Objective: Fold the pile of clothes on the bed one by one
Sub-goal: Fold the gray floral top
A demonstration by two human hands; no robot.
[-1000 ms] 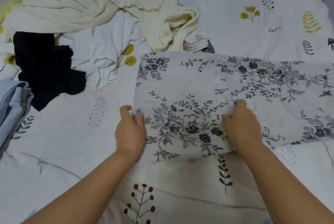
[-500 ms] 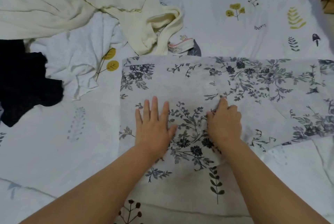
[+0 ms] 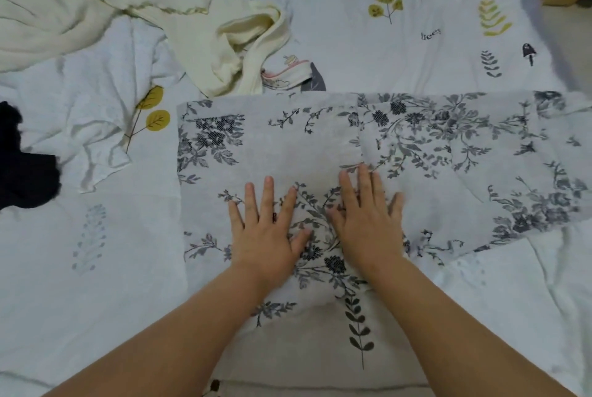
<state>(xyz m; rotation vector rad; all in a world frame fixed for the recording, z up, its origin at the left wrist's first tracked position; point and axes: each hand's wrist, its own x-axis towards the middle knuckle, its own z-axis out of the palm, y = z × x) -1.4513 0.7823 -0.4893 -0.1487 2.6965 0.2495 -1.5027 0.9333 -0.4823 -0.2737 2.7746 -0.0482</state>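
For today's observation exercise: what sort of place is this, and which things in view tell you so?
Most likely a bedroom at home. Both hands, left hand and right hand, press flat on a floral garment spread over a printed bedsheet, with a cream garment and a black garment lying unfolded nearby.

Soft, even, dimmish light; faint shadows; slight blur and wide-angle bending at edges.

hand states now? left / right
Left hand: open, fingers flat on the floral garment.
Right hand: open, fingers spread flat on the same garment.
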